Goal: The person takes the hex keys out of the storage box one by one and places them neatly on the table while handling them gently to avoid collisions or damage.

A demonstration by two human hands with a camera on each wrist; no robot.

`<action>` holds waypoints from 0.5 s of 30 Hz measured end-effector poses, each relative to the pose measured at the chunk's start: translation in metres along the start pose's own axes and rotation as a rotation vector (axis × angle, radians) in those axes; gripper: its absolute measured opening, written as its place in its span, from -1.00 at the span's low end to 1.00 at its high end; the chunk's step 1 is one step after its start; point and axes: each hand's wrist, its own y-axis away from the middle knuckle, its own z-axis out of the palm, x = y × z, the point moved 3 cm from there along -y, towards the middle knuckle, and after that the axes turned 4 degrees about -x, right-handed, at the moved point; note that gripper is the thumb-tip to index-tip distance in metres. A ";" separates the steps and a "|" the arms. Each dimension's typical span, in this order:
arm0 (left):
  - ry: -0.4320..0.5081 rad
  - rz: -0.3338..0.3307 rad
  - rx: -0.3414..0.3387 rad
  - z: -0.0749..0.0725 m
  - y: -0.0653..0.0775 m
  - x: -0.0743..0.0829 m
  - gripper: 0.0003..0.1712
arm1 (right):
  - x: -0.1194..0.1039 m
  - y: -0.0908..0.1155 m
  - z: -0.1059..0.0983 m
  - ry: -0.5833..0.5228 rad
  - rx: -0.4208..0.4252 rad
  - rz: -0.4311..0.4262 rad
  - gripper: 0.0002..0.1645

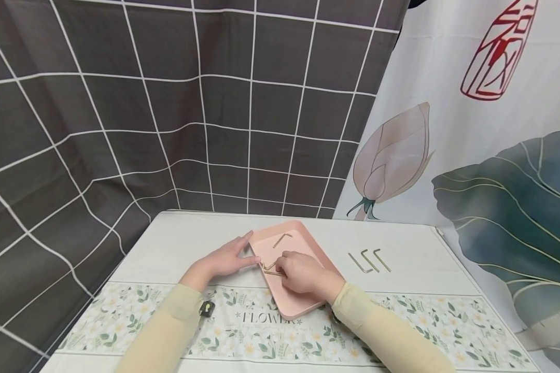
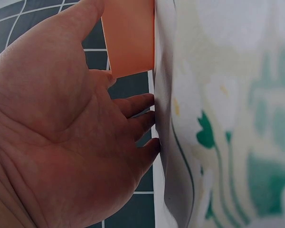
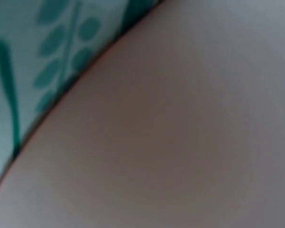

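Note:
A pink tray lies askew on the table with several brass-coloured hex keys in it. One hex key rests apart near the tray's far end. My left hand is at the tray's left side, thumb at the rim and index finger by the far corner. The left wrist view shows its fingers extended beside the tray's outer wall. Inside the tray, my right hand has its fingers curled down, pinching at a hex key; its fingertips are partly hidden. The right wrist view is mostly blocked by a blurred pale surface.
Right of the tray, three hex keys lie side by side on the white table. A flowered cloth band crosses the table's near part. Behind the table hang a dark grid curtain and a white printed one.

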 end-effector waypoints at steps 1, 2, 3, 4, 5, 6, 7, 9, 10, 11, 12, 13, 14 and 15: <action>0.000 -0.001 0.000 0.000 0.000 0.000 0.17 | 0.000 0.000 0.000 0.000 0.002 -0.008 -0.92; 0.000 0.000 0.000 0.000 0.000 0.001 0.16 | -0.001 -0.001 0.000 -0.003 0.004 -0.015 -0.92; -0.001 -0.001 0.000 0.000 0.000 0.001 0.16 | -0.002 -0.001 0.000 -0.006 0.005 -0.019 -0.93; -0.002 0.000 0.000 -0.001 0.000 0.001 0.15 | -0.002 -0.001 0.000 -0.007 0.005 -0.023 -0.93; -0.003 -0.001 0.001 0.000 0.000 0.001 0.15 | -0.003 -0.001 0.000 -0.004 0.003 -0.023 -0.93; -0.005 -0.001 0.001 0.000 0.000 0.000 0.15 | -0.004 -0.001 0.001 -0.001 0.001 -0.020 -0.94; -0.005 -0.002 0.001 0.000 0.000 0.000 0.15 | -0.004 -0.001 0.001 0.000 -0.001 -0.019 -0.95; -0.006 -0.002 0.002 0.000 0.000 0.000 0.15 | -0.005 -0.001 0.001 0.001 -0.010 -0.011 -0.95; -0.006 -0.002 0.002 0.000 0.000 0.000 0.15 | -0.006 -0.001 0.001 0.002 -0.015 -0.007 -0.95; -0.007 -0.003 0.002 0.000 0.000 -0.001 0.15 | -0.006 -0.001 0.001 0.004 -0.018 -0.002 -0.95; -0.007 -0.003 0.002 0.000 0.000 -0.001 0.15 | -0.006 -0.002 0.001 0.007 -0.021 0.002 -0.95; -0.007 -0.002 0.003 0.000 -0.001 -0.001 0.15 | -0.007 -0.002 0.001 0.009 -0.024 0.005 -0.95; -0.007 -0.002 0.003 0.000 -0.001 -0.001 0.15 | -0.007 -0.002 0.001 0.012 -0.028 0.009 -0.95; -0.006 -0.002 0.004 0.000 -0.001 -0.002 0.15 | -0.008 -0.002 0.001 0.011 -0.028 0.012 -0.96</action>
